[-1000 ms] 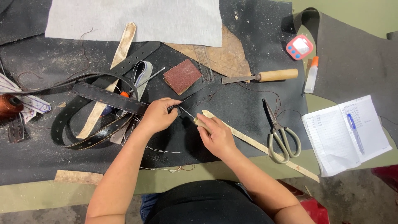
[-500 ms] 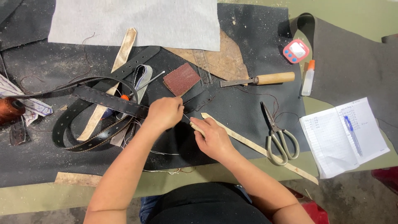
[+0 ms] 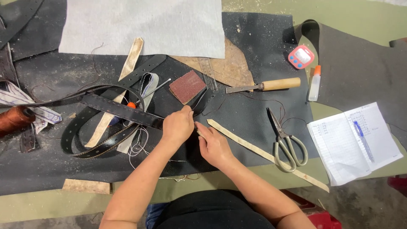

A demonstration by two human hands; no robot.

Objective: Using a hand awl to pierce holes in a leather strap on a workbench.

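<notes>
Head view, left hand [image 3: 178, 126]: fingers curled shut, thumb and forefinger pinched on the end of the black belt [image 3: 121, 110], right at the fingertips.
Head view, right hand [image 3: 214, 144]: fingers [image 3: 202, 129] bent and close together, tips meeting the left hand's thumb; whether they grip the thread or a needle I cannot tell.
Belt: lies flat on the dark mat [image 3: 254, 110], running away to the left of the left fingers, then looping round into a coil farther left.
Thread [image 3: 199, 102]: a dark strand rises from the pinched fingertips toward the sandpaper block [image 3: 188, 86], which sits just beyond the fingers.
Pale strip [image 3: 263, 152]: starts just beside the right fingers and slants off to the right, toward the near edge of the table.
Scissors [image 3: 285, 142]: well to the right of the right hand, shut, lying across the pale strip.
Wooden-handled tool [image 3: 265, 85]: beyond and to the right of the fingers, blade pointing toward them.
Notebook [image 3: 354, 142]: far right, open, with a blue pen [image 3: 364, 142] on it.
Spool of brown thread [image 3: 16, 118]: far left, well apart from the hands.
Grey cloth [image 3: 144, 25]: at the far side of the mat, beyond the fingers.
</notes>
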